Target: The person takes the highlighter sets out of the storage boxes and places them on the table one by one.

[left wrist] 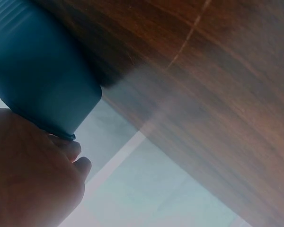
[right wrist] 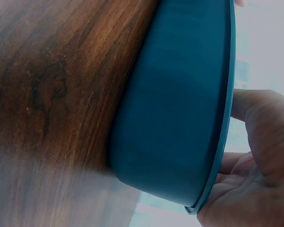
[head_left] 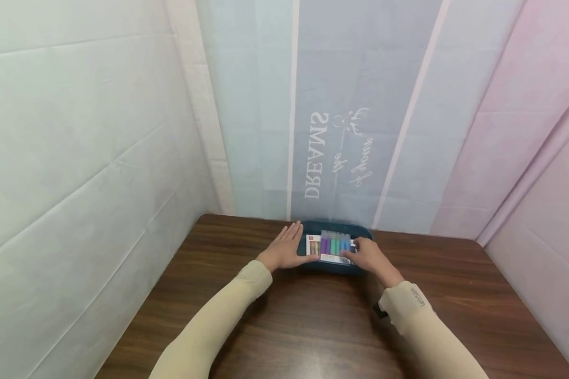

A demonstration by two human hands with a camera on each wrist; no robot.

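Beige sleeves come first, closest to us, running up from the bottom edge toward the far side of the wooden table (head_left: 313,326). Out there, right against the pastel backdrop (head_left: 360,105), sits a dark teal case (head_left: 334,266), long and rounded at the ends, lying flat on the table.

On top of the case we have a flat pack of markers (head_left: 331,247), its white card at the left end and a row of coloured barrels showing purple, green and blue beside it. Whether the case is open or zipped, we cannot tell from here.

Our left hand (head_left: 284,250) lies at the left end of the case, fingers straight and together, pointing away from us, thumb touching the pack's near left corner. Our right hand (head_left: 367,255) is at the right end of the case, fingers curled over the pack's right edge, pinching it. From the right wrist, the thumb (right wrist: 262,127) presses against the case's rim.
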